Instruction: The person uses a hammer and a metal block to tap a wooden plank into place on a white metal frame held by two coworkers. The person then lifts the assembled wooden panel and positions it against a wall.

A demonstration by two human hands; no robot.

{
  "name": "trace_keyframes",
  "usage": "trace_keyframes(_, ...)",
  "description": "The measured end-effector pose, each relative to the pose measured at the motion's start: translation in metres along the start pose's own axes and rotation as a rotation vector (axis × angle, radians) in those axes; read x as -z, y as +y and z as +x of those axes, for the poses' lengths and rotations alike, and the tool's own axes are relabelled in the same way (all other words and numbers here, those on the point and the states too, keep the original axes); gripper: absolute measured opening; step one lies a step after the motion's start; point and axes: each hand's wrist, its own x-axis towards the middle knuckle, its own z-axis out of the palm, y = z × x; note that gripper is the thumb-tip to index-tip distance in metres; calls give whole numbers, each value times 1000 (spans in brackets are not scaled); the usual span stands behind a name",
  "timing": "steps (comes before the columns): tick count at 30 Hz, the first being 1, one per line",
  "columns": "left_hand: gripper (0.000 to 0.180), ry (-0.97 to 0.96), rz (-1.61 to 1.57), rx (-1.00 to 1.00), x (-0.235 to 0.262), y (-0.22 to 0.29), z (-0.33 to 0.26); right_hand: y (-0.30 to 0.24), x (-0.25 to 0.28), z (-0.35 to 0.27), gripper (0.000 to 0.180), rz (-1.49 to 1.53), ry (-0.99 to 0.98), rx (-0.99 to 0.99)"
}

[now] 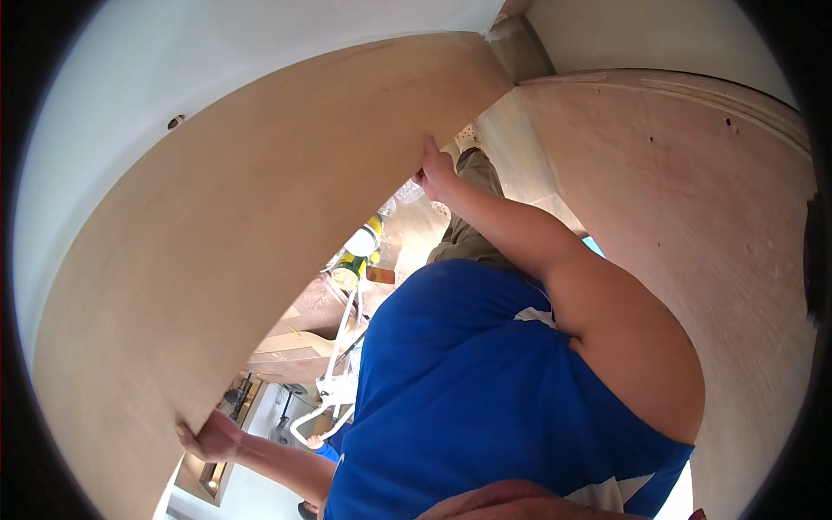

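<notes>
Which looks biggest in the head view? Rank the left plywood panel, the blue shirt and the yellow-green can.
1. Left plywood panel, gripped by the left hand and right hand.
2. Blue shirt, enlarged by nearness to the camera.
3. Yellow-green can, far below.

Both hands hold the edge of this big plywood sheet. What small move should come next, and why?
Probably ease the plywood sheet flatter toward the white wall. The left hand grips its lower edge and the right hand its upper edge, and its top corner already sits near the fixed plywood panel.
</notes>
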Motion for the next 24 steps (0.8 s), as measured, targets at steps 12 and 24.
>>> trace_keyframes(12, 50, 83, -12, -84, -40, -3, 24, -7, -20, -6, 53, 59, -5, 23)
trace_keyframes(24, 55, -57, -10, 5, 23, -9, -5, 3, 1, -4, 59, -22, 35, -9)
